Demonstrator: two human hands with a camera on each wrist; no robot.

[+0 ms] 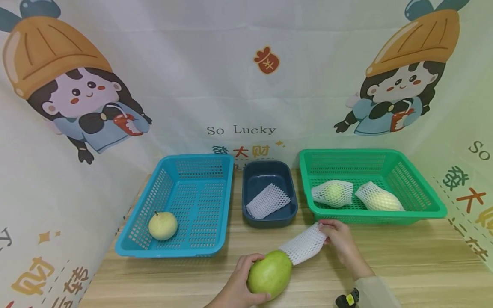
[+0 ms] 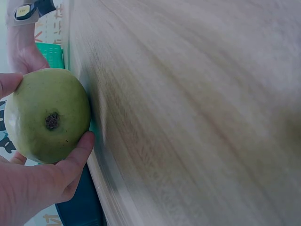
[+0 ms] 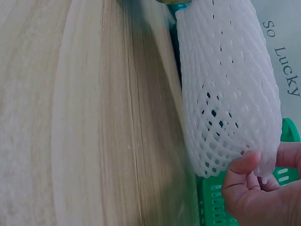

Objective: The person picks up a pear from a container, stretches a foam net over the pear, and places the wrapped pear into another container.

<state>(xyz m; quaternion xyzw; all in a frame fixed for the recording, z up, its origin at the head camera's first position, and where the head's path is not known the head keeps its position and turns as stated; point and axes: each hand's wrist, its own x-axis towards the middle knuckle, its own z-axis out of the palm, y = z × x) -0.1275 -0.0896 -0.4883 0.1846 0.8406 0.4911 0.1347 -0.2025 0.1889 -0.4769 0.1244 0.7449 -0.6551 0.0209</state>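
In the head view my left hand (image 1: 239,282) grips a large, smooth green fruit (image 1: 270,273) low over the table's front. The fruit's end with a dark, rough scar (image 2: 52,121) faces the left wrist camera. My right hand (image 1: 342,240) pinches the far end of a white foam net sleeve (image 1: 304,244). The sleeve's other end meets the fruit's upper right side; most of the fruit is outside it. Up close in the right wrist view, thumb and fingers hold the edge of the sleeve (image 3: 225,84).
A blue basket (image 1: 171,252) at left holds a yellow pear (image 1: 163,226). Behind the fruit, a dark blue bin (image 1: 269,221) contains another foam net (image 1: 268,201). At right, a green basket (image 1: 379,218) holds two net-wrapped fruits (image 1: 333,193). A printed cloth (image 1: 246,85) hangs behind.
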